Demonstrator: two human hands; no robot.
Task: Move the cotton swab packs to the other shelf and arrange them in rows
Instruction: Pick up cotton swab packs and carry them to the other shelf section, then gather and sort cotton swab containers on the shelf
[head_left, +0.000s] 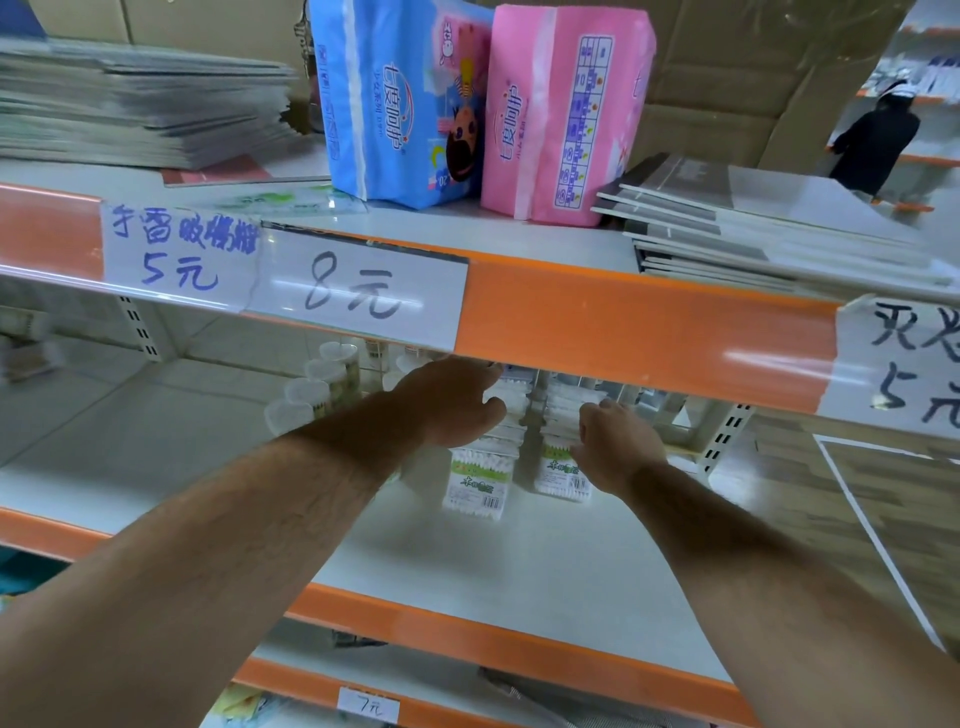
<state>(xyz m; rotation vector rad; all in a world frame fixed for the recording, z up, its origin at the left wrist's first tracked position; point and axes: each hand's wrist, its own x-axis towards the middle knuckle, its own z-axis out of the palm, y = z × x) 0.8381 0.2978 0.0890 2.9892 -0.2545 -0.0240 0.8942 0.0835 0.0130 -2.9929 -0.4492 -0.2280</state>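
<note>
orange-edged shop shelving fills the view, and the white middle shelf (467, 561) carries the cotton swab packs (475, 480) in two short rows running back toward 12 o'clock, just below the view's centre. the left hand (452, 402) lies over the left row with its thumb against the packs, but its fingertips are hidden behind the upper shelf lip (623, 322), so i cannot tell whether that grip is clenched or released. the right hand (615, 441) curls its fingers over the top of the right row, its grip grasping those packs. the main risk, as i judge it, is the low headroom: lifting a handful straight up would knock knuckles or packs against the lip at 12 o'clock and scatter them. taking several slick packs at once could let the middle ones slip out and drop off the front edge at 6 o'clock. a sideways sweep of the left arm toward 9 o'clock could topple the clear tubs (324, 382) standing close beside it. the loose front packs may tip when their neighbours leave.
</note>
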